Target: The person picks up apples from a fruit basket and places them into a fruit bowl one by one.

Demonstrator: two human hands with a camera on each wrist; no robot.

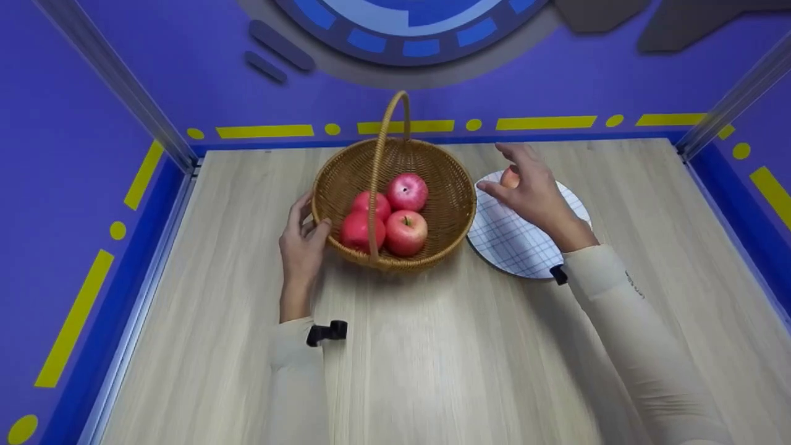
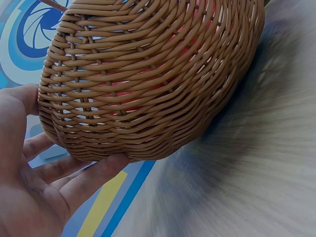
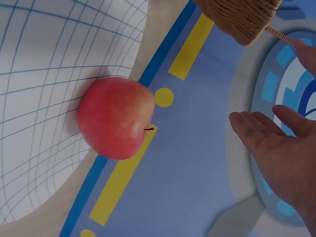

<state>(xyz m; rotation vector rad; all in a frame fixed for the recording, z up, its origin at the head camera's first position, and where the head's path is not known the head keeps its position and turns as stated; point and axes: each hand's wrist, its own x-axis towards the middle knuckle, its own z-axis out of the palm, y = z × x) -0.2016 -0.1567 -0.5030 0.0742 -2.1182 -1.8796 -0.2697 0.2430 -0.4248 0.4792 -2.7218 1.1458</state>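
A brown wicker basket [image 1: 446,185] with a tall arched handle holds several red apples [image 1: 406,233]. My left hand [image 1: 303,247] grips the basket's left side, thumb at the rim and fingers against the outer wall. The left wrist view shows those fingers on the woven wall [image 2: 138,84], with red showing through the gaps. To the right, a round white plate [image 1: 519,247] with a blue grid bears one red apple [image 1: 510,178], partly hidden by my right hand [image 1: 534,191]. That hand hovers above the plate, thumb and fingers spread. The right wrist view shows it apart from the apple [image 3: 116,118].
Both things stand on a light wood-grain table [image 1: 395,358]. Blue-purple panels with yellow marks [image 1: 266,131] enclose it at the back and sides. A metal edge strip [image 1: 133,327] runs along the left side.
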